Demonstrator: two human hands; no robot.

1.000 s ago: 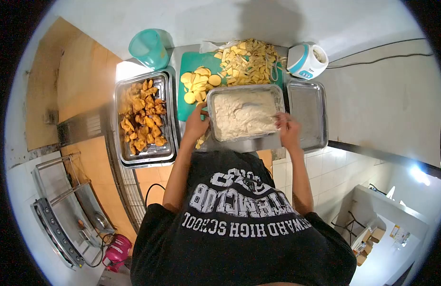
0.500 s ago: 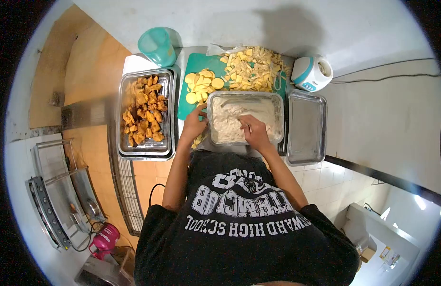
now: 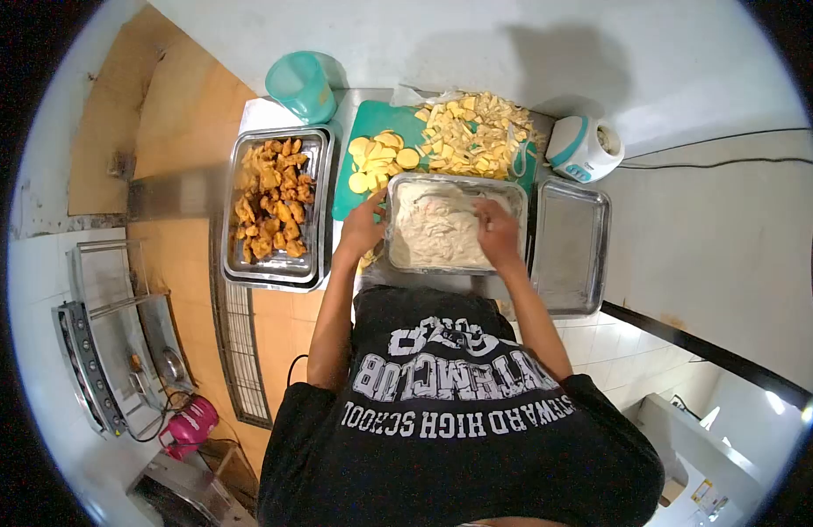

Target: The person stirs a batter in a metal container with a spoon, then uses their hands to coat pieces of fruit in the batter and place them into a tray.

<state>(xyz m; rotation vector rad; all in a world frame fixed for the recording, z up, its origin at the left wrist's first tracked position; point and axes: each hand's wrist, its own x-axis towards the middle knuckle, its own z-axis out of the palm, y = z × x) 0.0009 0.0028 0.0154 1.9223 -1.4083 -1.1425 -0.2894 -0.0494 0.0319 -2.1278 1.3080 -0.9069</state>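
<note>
A rectangular metal tray point(image 3: 393, 255) full of pale, lumpy batter point(image 3: 433, 224) lies in front of my body. My left hand point(image 3: 363, 227) is at the tray's left rim, its fingers wrapped against the edge. Over the right part of the batter is my right hand point(image 3: 497, 230), with its fingers drawn together at the surface; whatever they hold is too small to make out. Behind the tray, a green cutting board point(image 3: 347, 195) bears yellow round slices point(image 3: 373, 158) and a heap of smaller yellow pieces point(image 3: 472, 132).
Fried brown pieces point(image 3: 270, 198) fill a metal tray point(image 3: 319, 211) on the left. A teal container point(image 3: 301, 86) stands behind it. To the right are another metal tray point(image 3: 571, 246) and a white and teal appliance point(image 3: 585, 149) with a cable along the wall.
My right hand has moved rightward across the batter, from the middle towards the tray's right side. My left hand remains at the left rim. The whole view has shifted slightly.
</note>
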